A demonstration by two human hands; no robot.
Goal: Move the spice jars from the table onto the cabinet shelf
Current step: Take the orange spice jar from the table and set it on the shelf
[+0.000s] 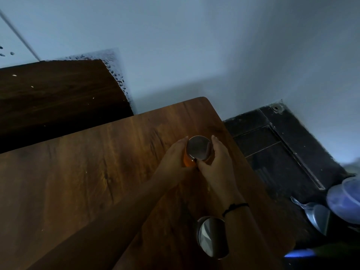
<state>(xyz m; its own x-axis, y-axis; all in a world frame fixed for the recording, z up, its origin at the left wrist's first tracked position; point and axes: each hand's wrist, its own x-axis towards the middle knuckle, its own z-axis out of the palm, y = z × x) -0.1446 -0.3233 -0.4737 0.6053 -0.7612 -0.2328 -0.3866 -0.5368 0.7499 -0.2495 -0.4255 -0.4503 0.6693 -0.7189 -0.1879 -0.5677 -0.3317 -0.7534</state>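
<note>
Closest to my view is a second jar (212, 237) with a steel lid. It stands on the table (87, 182) nearer me than the orange jar (198, 148), tucked just beside the right forearm. The orange jar sits toward the table's far right corner, resting on the brown wood grain.

Behind and left of the orange jar I see a darker wooden panel (58, 94), and a pale bluish wall (194, 45) beyond it. To the jar's right, past the table edge, the floor (282, 152) is dark. Further right and nearer me lie some steel spoons (311, 209) and a lidded plastic container (344, 199). The light is dim.

The left fingers (181, 145) lie fairly straight, pressed flat along the orange jar's left side. The right fingers (216, 142) wrap its right side, with the thumb across the near face below the lid. The left hand (173, 162) and the right hand (216, 164) cup the jar between them. A black wristband (233, 208) circles the right wrist. Both forearms slope back toward me.
</note>
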